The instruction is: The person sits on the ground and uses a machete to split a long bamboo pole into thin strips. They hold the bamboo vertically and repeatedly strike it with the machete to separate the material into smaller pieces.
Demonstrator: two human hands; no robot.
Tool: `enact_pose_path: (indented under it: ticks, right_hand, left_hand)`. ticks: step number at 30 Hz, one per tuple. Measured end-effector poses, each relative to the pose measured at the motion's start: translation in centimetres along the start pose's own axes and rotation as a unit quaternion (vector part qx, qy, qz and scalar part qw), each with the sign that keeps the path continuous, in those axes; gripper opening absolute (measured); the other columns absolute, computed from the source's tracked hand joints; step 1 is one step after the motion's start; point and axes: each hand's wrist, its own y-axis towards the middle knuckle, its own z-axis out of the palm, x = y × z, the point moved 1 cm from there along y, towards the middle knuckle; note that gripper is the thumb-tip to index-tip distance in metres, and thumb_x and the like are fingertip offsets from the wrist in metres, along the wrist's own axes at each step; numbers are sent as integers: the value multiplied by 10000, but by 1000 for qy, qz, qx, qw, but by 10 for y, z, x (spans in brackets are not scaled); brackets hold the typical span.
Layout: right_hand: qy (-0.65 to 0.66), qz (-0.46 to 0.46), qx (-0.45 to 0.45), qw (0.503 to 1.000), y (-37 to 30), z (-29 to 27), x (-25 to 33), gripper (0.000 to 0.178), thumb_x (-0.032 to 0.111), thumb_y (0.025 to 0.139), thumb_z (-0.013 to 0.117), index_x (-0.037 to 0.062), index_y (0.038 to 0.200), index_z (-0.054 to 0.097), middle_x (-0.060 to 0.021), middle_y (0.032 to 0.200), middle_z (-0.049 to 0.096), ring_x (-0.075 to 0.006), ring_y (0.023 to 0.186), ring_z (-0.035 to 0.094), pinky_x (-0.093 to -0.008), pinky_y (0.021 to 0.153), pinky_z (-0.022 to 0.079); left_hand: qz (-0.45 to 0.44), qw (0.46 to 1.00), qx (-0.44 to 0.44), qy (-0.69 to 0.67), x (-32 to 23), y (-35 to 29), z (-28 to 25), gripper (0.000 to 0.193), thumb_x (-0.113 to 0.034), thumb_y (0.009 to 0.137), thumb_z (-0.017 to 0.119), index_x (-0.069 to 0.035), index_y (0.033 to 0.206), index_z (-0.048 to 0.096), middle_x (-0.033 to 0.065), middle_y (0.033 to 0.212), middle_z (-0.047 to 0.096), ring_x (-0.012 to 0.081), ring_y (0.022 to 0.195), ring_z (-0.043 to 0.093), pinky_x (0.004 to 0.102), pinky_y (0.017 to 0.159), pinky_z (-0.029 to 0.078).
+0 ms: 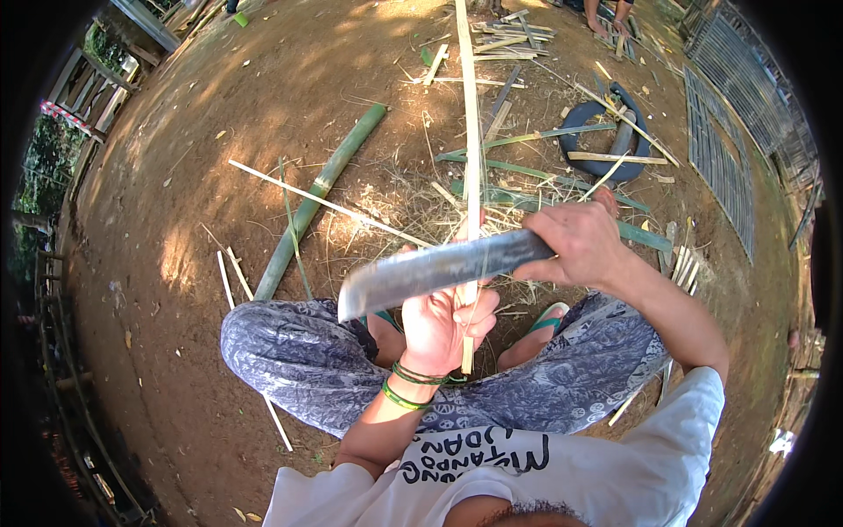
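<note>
My left hand (448, 321) is closed around a long pale bamboo strip (471, 114), which stretches away from my lap toward the top of the view. In my right hand (575, 241) is the handle end of a machete (430, 270). Its broad, dark blade lies crosswise over the strip, just beyond my left fingers, with the tip pointing left. The blade is slightly blurred. It hides part of the strip and the top of my left hand. Whether the edge touches the strip I cannot tell.
A green bamboo pole (329, 180) lies at the left. Fine shavings (395, 198) and green bamboo strips (562, 180) cover the ground ahead. A black rubber ring (575, 140) rests at the right near a woven bamboo panel (720, 149). Another person's feet (597, 18) show at the far right.
</note>
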Motion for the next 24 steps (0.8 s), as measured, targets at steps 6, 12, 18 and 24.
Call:
enact_pose_path:
  ticks: [6,12,18,24]
  right_hand:
    - [2,-28,-6,1000,6,-1,-1,594,635,763,718,72,720,535,-75,608,577,-282,567,641,-395,517,515]
    - [-5,-8,-18,1000,16,-5,5,593,641,780,705,71,745,545,-89,644,599,-287,564,644,-404,504,510]
    - [-6,-60,-13,998,9,2,8,574,624,785,713,63,789,591,-84,642,618,-280,569,658,-398,500,513]
    - [-13,-23,-52,998,15,2,-5,596,653,807,682,66,767,582,-80,642,622,-273,555,654,-397,496,516]
  left_hand:
    - [17,998,39,-39,-3,-5,-2,820,-723,971,342,-237,1607,157,95,1102,630,65,489,273,208,395,228]
    - [-7,1000,-3,15,-3,-10,-7,729,-680,1006,290,-236,1581,217,30,1020,536,44,512,266,190,417,231]
    - [-28,999,-17,13,1,-11,-13,605,-613,1040,300,-81,1232,516,-15,954,444,29,529,267,187,435,228]
    - [-19,991,-40,129,-6,-15,-6,290,-357,1090,386,-156,1296,427,-7,931,406,22,535,276,162,431,229]
